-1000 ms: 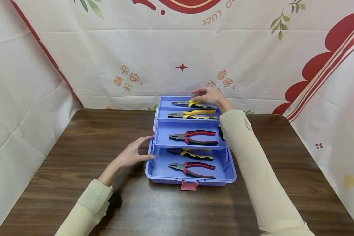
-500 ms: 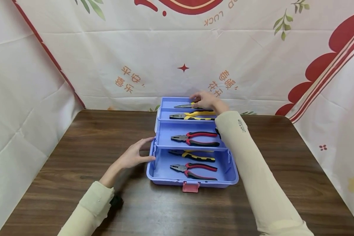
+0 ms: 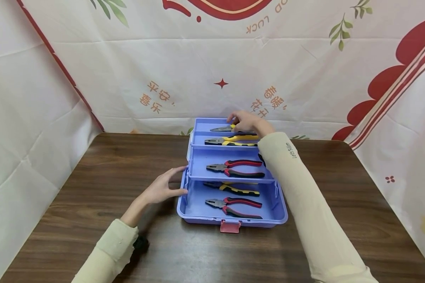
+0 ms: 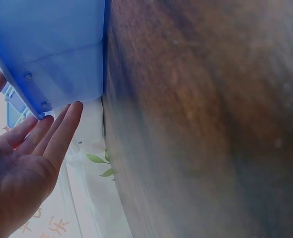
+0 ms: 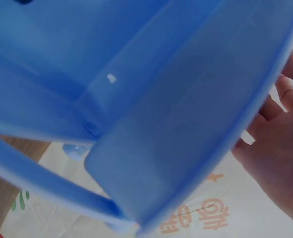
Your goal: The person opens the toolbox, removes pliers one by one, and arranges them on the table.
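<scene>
A blue toolbox (image 3: 230, 224) with stepped trays stands on the table, raised trays towards the back. My left hand (image 3: 163, 186) touches its left side with straight fingers and spread thumb; the left wrist view shows the fingertips at the rim. In the rearmost tray lie long-nose pliers (image 3: 221, 129) with yellow and black handles. My right hand (image 3: 246, 121) bends over those handles, fingers and thumb about them, covering most of them. Nearer are yellow-handled combination pliers (image 3: 239, 138) and red-and-black pliers (image 3: 233, 168). The box bottom holds another yellow-black pair (image 3: 239, 189) and red-black pliers (image 3: 233, 206).
The brown wooden table (image 3: 127, 157) extends around the toolbox. A pink latch (image 3: 230, 226) hangs at the box front. A white printed cloth (image 3: 127, 67) hangs close behind the box and along the sides. The right sleeve (image 3: 297, 188) crosses the box's right edge.
My right hand has lowered onto the long-nose pliers and shifted slightly left, and the pliers sit slightly nearer the tray's front wall. The left hand stays at the box side.
</scene>
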`<move>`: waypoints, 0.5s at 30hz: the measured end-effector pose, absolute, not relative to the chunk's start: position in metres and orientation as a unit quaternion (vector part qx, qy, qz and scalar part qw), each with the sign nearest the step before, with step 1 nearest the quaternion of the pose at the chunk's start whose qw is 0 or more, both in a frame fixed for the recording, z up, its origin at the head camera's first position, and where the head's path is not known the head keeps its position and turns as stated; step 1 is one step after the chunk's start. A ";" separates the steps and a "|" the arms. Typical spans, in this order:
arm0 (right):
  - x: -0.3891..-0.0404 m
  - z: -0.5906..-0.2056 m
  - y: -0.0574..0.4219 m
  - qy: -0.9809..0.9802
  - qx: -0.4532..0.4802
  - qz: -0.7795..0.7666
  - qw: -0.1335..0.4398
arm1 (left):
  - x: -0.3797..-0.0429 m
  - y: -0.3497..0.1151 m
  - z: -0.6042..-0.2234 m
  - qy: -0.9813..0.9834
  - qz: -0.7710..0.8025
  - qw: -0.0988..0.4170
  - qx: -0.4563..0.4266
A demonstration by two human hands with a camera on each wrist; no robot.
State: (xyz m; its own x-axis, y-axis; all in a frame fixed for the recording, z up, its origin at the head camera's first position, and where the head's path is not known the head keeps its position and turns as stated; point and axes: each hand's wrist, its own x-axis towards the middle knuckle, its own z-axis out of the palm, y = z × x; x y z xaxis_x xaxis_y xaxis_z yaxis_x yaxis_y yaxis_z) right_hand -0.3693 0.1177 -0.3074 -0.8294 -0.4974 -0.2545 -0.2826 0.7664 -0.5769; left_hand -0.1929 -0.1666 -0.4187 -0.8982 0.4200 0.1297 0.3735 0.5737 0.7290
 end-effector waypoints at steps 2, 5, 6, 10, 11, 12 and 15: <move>-0.368 -0.305 0.117 0.918 -0.216 -0.267 0.201 | -0.192 -0.167 -0.418 0.886 0.404 0.029 0.224; -0.367 -0.303 0.115 0.918 -0.227 -0.263 0.192 | -0.192 -0.167 -0.417 0.887 0.404 0.028 0.223; -0.367 -0.303 0.115 0.919 -0.230 -0.260 0.188 | -0.192 -0.167 -0.417 0.887 0.404 0.028 0.223; -0.368 -0.304 0.115 0.919 -0.241 -0.251 0.183 | -0.192 -0.167 -0.417 0.887 0.403 0.030 0.223; -0.367 -0.304 0.116 0.920 -0.243 -0.248 0.184 | -0.191 -0.166 -0.417 0.887 0.403 0.030 0.224; -0.367 -0.304 0.116 0.919 -0.245 -0.246 0.185 | -0.191 -0.166 -0.417 0.887 0.403 0.030 0.223; -0.366 -0.303 0.116 0.920 -0.252 -0.237 0.185 | -0.191 -0.166 -0.418 0.887 0.404 0.030 0.223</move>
State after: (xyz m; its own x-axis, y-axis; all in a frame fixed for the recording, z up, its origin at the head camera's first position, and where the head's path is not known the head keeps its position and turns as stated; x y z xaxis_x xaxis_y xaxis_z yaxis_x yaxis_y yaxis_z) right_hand -0.3656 0.1162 -0.3029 -0.8049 -0.5505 -0.2215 -0.3752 0.7614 -0.5287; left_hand -0.1914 -0.1664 -0.4177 -0.8989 0.4194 0.1267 0.3709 0.5745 0.7296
